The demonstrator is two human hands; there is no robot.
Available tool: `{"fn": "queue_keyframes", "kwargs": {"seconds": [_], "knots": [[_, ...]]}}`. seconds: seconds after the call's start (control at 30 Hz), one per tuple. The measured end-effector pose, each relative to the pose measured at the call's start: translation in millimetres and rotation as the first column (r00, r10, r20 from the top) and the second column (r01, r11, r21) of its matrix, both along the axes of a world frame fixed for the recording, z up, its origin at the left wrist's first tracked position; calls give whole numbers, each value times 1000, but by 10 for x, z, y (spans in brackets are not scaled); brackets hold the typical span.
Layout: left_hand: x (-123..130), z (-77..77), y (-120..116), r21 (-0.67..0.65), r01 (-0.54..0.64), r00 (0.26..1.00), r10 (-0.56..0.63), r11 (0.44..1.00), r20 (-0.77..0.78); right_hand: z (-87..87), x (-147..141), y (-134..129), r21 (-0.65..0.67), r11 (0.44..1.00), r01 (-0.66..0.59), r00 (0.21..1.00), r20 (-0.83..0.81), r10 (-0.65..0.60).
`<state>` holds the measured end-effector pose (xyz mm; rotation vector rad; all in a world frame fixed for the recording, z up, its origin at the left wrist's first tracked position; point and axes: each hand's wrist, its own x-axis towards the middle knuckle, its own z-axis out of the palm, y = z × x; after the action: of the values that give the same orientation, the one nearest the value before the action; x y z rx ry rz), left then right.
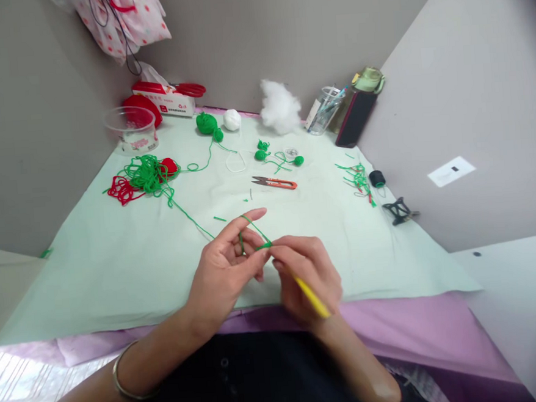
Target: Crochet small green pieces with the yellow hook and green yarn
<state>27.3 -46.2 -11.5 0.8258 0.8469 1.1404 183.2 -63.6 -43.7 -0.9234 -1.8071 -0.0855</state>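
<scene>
My left hand pinches a small piece of green crochet work between thumb and fingers. Its index finger is stretched out, with green yarn looped over it and running back to a tangled green heap on the left. A crochet hook with a yellow handle is gripped in my right hand. The two hands meet at the green piece, where the hook's tip is hidden by the fingers. Beyond them lie orange-handled thread snips and short green yarn scraps.
At the back are a green yarn ball, a white yarn ball, fluffy stuffing, a pen cup and a dark phone leaning on a bottle. A clear tub stands left; cut yarn ends and black thread lie right.
</scene>
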Motion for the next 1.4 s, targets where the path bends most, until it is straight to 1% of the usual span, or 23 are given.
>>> {"fn": "queue_keyframes", "kwargs": {"seconds": [0.07,0.1,0.17,0.23,0.3,0.37,0.43,0.53,0.6,0.63,0.67,0.73,0.8,0.83,0.87,0.9,0.97,1.03,1.2,1.27,1.3,1.37,1.4], "knots": [[-10,-4,18,-118,110,987,-95,987,128,-42,-15,20,64,996,64,998,8,-65],[-21,-3,34,-172,163,974,-131,972,184,-42,-17,29,42,997,58,998,-42,-56],[-47,10,69,-228,217,955,-157,949,253,-1,-8,46,-86,996,-31,972,-233,10],[-61,32,91,-217,198,954,-137,956,266,70,5,63,-199,966,-165,885,-463,56],[-52,52,88,-175,181,958,-134,968,253,133,5,80,-254,932,-260,811,-580,68],[-24,59,66,-137,183,963,-149,974,225,162,-12,89,-262,926,-274,826,-557,87],[8,53,43,-118,174,968,-148,978,202,147,-36,84,-230,948,-220,877,-473,88],[33,31,34,-137,133,973,-103,982,207,68,-54,61,-170,978,-118,938,-341,54],[25,16,55,-180,164,963,-117,970,243,22,-42,54,-110,992,-61,972,-234,34],[14,10,74,-206,197,954,-140,959,264,12,-29,56,-87,995,-48,979,-203,29],[-2,6,95,-227,227,946,-158,947,284,15,-13,62,-83,996,-43,976,-215,24],[-36,6,137,-242,250,934,-168,938,315,50,19,84,-148,985,-86,929,-370,26],[-59,14,162,-218,215,939,-141,952,314,101,38,110,-238,949,-206,809,-587,29],[-62,19,163,-199,189,946,-125,962,298,122,40,121,-265,925,-272,752,-658,33],[-60,25,157,-178,165,956,-113,970,272,135,37,129,-288,901,-324,722,-690,39],[-53,29,145,-157,148,965,-107,977,239,141,33,134,-313,882,-353,723,-690,44],[-34,35,114,-124,128,978,-105,984,179,137,24,138,-361,866,-346,765,-643,37],[-21,38,89,-106,129,982,-113,986,148,125,24,143,-379,860,-343,772,-635,28],[-43,48,87,-97,130,986,-118,987,115,147,61,158,-358,807,-469,651,-758,42],[-53,49,91,-83,114,991,-107,990,86,169,75,136,-358,808,-469,663,-746,54],[-54,49,89,-69,102,993,-98,992,66,178,80,117,-364,821,-439,697,-714,56],[-45,51,75,-24,68,998,-67,997,6,179,78,71,-358,873,-331,806,-589,64],[-34,52,64,0,41,999,-41,999,-35,169,72,51,-329,906,-268,865,-497,75]]}}
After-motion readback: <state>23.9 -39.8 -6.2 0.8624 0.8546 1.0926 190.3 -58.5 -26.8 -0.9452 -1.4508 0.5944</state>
